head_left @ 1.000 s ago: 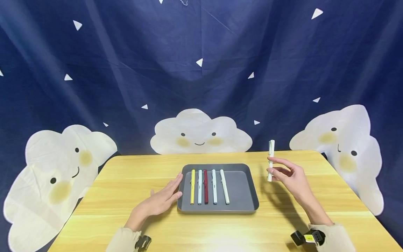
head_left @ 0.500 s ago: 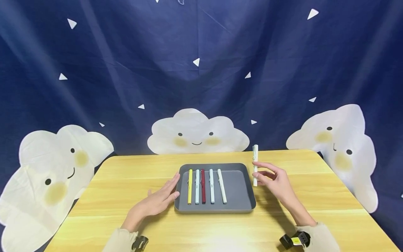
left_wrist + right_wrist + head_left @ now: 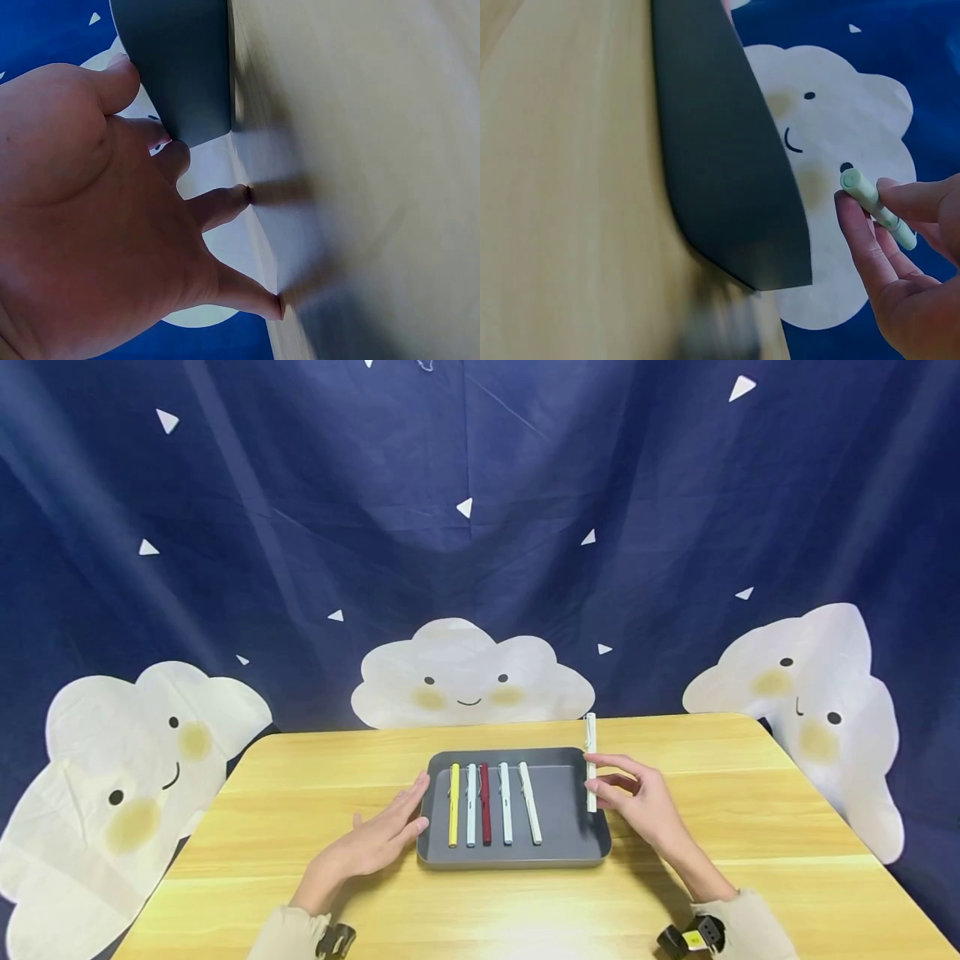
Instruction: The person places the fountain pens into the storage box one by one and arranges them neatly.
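Observation:
My right hand (image 3: 636, 797) pinches a white pen (image 3: 591, 764) with a clip between thumb and fingers. The pen stands nearly upright over the right wall of the dark grey tray (image 3: 566, 827). In the right wrist view the same pen (image 3: 877, 208) looks pale green, raised above the rim. My left hand (image 3: 375, 835) lies with straight fingers against the tray's left side; two fingertips touch the table in the left wrist view. Inside the tray lie a yellow pen (image 3: 453, 806), a light blue pen (image 3: 471, 806), a dark red pen (image 3: 485, 806), another light blue pen (image 3: 506, 803) and a white pen (image 3: 530, 803).
The tray rests on a light wooden table (image 3: 300, 785) with rounded far corners. Behind it hangs a dark blue curtain (image 3: 480, 568) printed with smiling clouds and white triangles. Both wrists carry a small black camera and beige sleeves.
My right hand has carried the white pen leftward and slightly down, from beside the tray to over its right wall. The left hand stays at the tray's left edge.

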`<action>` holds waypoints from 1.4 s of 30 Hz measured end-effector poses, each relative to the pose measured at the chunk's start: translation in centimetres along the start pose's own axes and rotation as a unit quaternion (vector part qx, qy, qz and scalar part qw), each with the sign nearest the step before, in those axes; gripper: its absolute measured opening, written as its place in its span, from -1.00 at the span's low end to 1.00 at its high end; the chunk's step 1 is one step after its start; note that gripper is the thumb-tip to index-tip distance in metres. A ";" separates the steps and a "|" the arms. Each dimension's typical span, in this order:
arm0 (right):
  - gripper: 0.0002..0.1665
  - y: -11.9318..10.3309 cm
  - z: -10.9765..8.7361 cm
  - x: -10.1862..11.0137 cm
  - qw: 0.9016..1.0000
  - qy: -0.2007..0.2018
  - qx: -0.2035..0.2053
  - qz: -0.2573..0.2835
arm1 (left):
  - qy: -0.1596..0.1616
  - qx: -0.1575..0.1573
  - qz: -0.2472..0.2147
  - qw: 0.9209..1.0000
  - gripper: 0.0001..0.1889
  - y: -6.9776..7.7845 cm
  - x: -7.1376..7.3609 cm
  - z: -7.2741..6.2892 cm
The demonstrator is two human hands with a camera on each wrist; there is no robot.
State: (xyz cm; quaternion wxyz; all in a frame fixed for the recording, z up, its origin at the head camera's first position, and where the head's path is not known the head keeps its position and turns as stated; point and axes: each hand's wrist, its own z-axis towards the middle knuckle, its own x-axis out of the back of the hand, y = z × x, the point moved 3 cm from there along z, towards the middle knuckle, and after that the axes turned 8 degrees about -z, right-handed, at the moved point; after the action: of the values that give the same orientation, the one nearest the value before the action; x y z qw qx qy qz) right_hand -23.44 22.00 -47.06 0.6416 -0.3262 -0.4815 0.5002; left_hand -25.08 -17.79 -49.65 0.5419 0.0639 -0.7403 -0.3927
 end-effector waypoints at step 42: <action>-0.58 -0.8 -0.2 -4.9 0.972 -0.097 -0.045 -0.208 | 0.007 -0.009 0.003 1.000 -0.30 0.3 0.2 -0.2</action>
State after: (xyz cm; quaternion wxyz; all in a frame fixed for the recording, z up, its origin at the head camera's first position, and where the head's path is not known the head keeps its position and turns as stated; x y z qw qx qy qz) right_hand -23.22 17.16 -47.85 0.6663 -0.1978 -0.6208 0.3627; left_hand -24.86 -17.79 -49.30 0.5487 0.0592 -0.7333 -0.3972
